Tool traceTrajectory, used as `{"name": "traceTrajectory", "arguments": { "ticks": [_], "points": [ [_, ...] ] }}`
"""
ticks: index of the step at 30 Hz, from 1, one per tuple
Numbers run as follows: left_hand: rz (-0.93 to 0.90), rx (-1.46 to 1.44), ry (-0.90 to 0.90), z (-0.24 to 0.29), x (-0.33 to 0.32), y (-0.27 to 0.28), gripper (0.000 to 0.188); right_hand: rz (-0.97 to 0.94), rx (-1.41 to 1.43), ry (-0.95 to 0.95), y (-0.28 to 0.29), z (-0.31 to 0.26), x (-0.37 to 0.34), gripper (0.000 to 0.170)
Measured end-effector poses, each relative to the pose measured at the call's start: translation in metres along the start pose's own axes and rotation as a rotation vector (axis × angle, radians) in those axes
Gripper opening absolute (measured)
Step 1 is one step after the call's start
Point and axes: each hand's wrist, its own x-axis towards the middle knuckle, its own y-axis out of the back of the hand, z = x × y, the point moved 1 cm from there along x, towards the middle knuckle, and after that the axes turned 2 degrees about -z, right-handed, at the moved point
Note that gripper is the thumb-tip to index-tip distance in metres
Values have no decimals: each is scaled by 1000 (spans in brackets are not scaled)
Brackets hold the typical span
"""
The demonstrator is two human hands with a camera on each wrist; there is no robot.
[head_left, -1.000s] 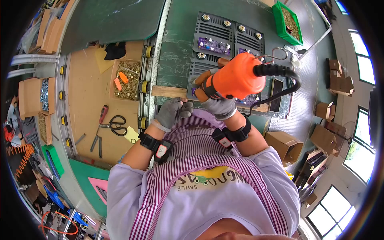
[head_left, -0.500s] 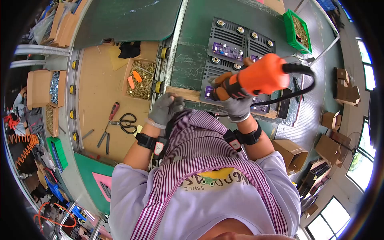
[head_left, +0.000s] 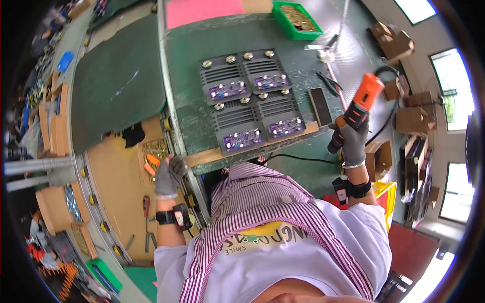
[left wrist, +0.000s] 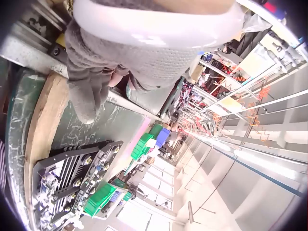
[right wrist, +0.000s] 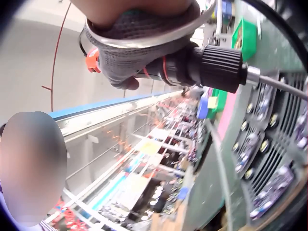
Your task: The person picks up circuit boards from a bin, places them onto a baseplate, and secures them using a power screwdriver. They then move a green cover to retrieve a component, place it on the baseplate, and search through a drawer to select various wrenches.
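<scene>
My gloved right hand (head_left: 353,144) grips an orange and black electric screwdriver (head_left: 366,98), held out past the right side of the panels. Its dark ribbed nose (right wrist: 221,67) and metal bit (right wrist: 276,84) point toward the panels in the right wrist view. Several black slotted panels (head_left: 237,118) lie together on the green bench, each bearing a purple circuit board (head_left: 242,140) and brass-coloured nuts (head_left: 219,106). My gloved left hand (head_left: 169,175) is by the metal rail, beside a cardboard box of small brass parts (head_left: 160,146). Its fingers (left wrist: 84,98) hang loosely in the left wrist view, holding nothing visible.
A wooden strip (head_left: 202,156) runs along the panels' near edge. To their right lie a phone (head_left: 320,107) and pliers (head_left: 329,83); behind stands a green bin (head_left: 298,35). A red-handled screwdriver (head_left: 146,204) lies at left. The tool's black cable (head_left: 389,118) loops at right.
My right hand has carried the electric screwdriver rightward, off the panels, uncovering them. My left hand has moved left toward the box of brass parts. The head view has shifted too.
</scene>
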Motion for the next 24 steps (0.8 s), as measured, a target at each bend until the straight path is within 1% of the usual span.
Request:
{"name": "traceTrajectory", "arguments": {
  "ticks": [1,2,4,5,6,8,10,11,12,14,15,17,20,21,24],
  "points": [
    [-4,19,15,-2,5,-3,27,36,-46,-121,14,-2,-3,59],
    [-3,39,28,-2,9,-9,26,-1,-147,-246,30,3,-2,67],
    [-17,87,47,-3,16,-25,26,43,-258,-396,59,32,-4,72],
    [-19,103,48,-5,18,-35,26,70,-369,-485,67,45,-4,76],
    [-11,124,47,-7,20,-44,25,47,-424,-540,72,51,-6,79],
    [22,159,32,-10,21,-60,24,-12,-633,-502,86,97,5,84],
    [50,211,36,-16,20,-72,23,-147,-638,-518,69,98,17,88],
    [56,219,39,-20,22,-73,23,-214,-690,-476,59,104,28,88],
    [65,225,41,-24,23,-76,23,-279,-715,-569,50,106,41,89],
    [87,249,7,-34,19,-85,23,-297,-723,-479,32,136,72,92],
    [103,261,-19,-40,16,-86,23,-308,-744,-476,24,145,87,92],
    [131,319,-66,-50,8,-97,24,-340,-786,-466,2,149,120,92],
    [119,370,-124,-73,-9,-110,24,-420,-775,-398,-19,164,162,90],
    [149,461,-123,-80,-16,-115,26,-458,-808,-447,-24,167,174,87],
    [314,483,-123,-106,-34,-115,26,-571,-780,-475,-34,168,192,87]
  ]
}}
